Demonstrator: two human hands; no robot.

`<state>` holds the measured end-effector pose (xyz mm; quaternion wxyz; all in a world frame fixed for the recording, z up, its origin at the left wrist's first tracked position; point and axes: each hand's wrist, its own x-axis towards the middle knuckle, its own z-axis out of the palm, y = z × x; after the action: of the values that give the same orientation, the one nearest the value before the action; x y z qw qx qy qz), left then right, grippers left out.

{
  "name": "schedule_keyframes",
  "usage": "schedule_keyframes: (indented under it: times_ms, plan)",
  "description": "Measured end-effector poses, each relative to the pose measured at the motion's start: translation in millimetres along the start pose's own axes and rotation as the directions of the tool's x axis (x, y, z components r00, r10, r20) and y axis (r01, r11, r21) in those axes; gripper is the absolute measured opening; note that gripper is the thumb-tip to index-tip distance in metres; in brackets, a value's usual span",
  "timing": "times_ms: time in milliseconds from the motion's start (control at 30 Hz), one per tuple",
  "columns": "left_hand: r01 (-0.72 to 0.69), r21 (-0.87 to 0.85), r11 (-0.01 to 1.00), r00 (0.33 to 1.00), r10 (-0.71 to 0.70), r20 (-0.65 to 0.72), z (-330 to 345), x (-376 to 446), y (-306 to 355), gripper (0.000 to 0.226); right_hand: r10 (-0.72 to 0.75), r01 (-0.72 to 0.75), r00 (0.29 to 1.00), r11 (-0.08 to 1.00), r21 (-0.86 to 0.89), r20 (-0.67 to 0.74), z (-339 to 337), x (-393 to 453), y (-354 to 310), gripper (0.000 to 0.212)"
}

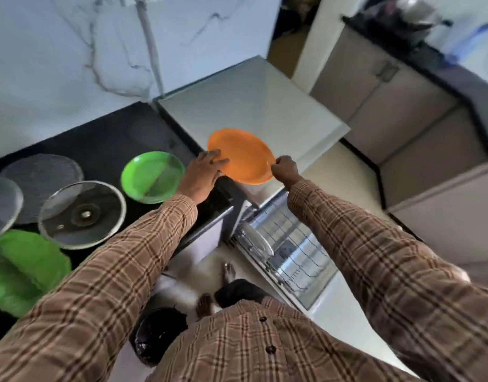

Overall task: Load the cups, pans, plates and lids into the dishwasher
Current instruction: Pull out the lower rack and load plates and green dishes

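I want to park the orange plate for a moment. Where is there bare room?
The grey dishwasher top behind the orange plate is bare. So is the black counter between the wall and the green plate. Further left it is crowded: glass lids overlap beside a green cloth.

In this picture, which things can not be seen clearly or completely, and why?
- Dishwasher rack, head view: the right sleeve and the dishwasher top cover most of it, so its load is unclear beyond one plate-like item.
- Glass lid at far left: cut off by the frame edge.
- Left hand on the orange plate: its thumb is hidden.
- Items on the far counter: blurred, not identifiable.
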<state>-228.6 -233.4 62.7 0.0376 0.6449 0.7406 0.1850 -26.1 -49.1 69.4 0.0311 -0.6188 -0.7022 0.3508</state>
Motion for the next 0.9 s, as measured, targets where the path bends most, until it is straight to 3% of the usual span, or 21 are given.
schedule_keyframes:
  times_ms: [167,267,433,500,600,767,900]
  plan:
    - [-0.116,-0.091,0.989,0.991,0.121,0.051,33,26,80,0.028,0.090,-0.092,0.992,0.996,-0.010,-0.093,-53,-35,88,0.026]
    - [-0.184,-0.128,0.975,0.980,0.192,0.056,48,34,117,0.022,0.103,-0.113,0.991,0.986,-0.121,-0.091,-68,-56,128,0.029]
    - [-0.246,-0.090,0.965,0.957,0.257,0.137,85,35,166,0.039,0.099,-0.112,0.991,0.981,-0.156,-0.092,-63,-73,205,0.026]
    - [-0.254,-0.086,0.963,0.948,0.265,0.173,96,37,182,0.041,0.079,-0.090,0.994,0.983,-0.160,-0.077,-58,-77,228,0.035]
    - [-0.243,-0.071,0.967,0.941,0.253,0.225,117,39,210,0.033,0.040,-0.055,0.995,0.985,-0.164,-0.093,-52,-73,265,0.052]
    - [-0.127,-0.072,0.989,0.954,0.142,0.264,159,28,237,0.023,-0.106,0.094,0.989,0.989,-0.115,-0.103,-31,-56,316,0.024]
    - [-0.021,-0.039,0.999,0.951,0.032,0.307,193,10,236,0.019,-0.179,0.171,0.981,0.980,-0.102,-0.079,-6,-52,344,0.022]
